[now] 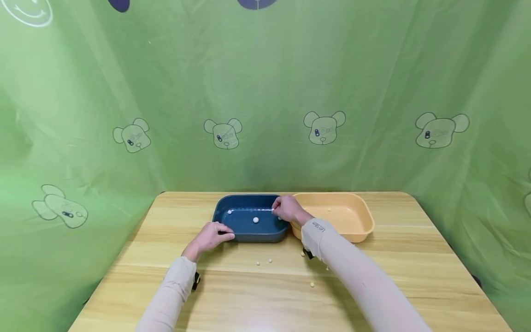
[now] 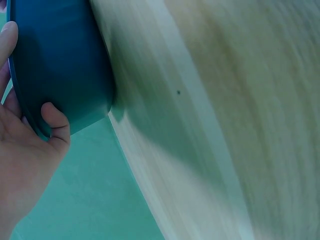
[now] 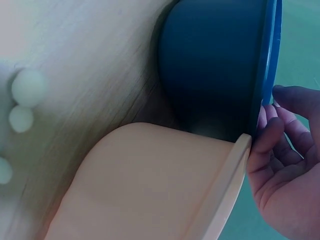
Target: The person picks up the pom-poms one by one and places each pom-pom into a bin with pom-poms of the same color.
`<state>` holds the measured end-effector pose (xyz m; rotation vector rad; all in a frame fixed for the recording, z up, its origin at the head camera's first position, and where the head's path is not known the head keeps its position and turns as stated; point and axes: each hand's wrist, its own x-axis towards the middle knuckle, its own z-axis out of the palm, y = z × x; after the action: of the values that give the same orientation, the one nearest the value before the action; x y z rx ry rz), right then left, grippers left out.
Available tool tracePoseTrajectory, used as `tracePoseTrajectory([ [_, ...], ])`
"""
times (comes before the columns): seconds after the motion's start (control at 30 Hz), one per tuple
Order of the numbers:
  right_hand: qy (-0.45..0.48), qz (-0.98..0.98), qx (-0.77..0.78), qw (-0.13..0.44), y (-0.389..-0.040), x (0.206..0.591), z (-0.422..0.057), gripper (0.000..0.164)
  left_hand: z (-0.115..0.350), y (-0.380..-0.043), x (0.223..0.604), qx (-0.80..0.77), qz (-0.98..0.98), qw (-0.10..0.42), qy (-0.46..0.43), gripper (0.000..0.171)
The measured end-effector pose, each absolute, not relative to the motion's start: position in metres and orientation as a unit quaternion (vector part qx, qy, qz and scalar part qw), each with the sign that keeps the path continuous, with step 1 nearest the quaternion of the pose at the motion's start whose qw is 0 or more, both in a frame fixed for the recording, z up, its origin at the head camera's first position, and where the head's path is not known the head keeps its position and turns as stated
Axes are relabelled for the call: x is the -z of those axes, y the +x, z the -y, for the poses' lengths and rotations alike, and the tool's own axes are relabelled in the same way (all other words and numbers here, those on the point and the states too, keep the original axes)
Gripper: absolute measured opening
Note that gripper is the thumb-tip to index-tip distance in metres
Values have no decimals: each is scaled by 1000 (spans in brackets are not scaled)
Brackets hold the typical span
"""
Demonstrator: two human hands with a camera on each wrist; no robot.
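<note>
Dark-blue rounded rectangular basin (image 1: pixel 249 238) stands on the pale wooden table (image 1: pixel 249 295), left of a peach rounded rectangular basin (image 1: pixel 350 221); we note left hand (image 1: pixel 209 237) gripping the blue near-left rim, right hand (image 1: pixel 288 209) pinching a small white ball (image 1: pixel 273 210) at the blue right end.

Two hands (image 1: pixel 209 237) (image 1: pixel 290 210), two trays (image 1: pixel 257 238) (image 1: pixel 350 222), perhaps ten balls (image 1: pixel 256 220) show.
</note>
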<state>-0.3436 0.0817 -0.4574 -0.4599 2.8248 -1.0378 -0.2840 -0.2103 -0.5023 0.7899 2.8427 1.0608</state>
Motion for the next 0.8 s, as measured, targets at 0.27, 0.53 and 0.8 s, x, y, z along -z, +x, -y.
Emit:
tracePoseTrajectory([
  [0.27, -151, -927, 339, 51, -346, 459, -81, 11, 209, -282, 502, -346, -906, 5, 243, 17],
  [0.53, -162, -931, 324, 40, -345, 459, -84, 11, 208, -281, 499, -339, -909, 4, 243, 17],
  [0.8, -177, -913, 365, 46, -328, 454, -86, 13, 208, -280, 498, -343, -909, 7, 238, 18],
])
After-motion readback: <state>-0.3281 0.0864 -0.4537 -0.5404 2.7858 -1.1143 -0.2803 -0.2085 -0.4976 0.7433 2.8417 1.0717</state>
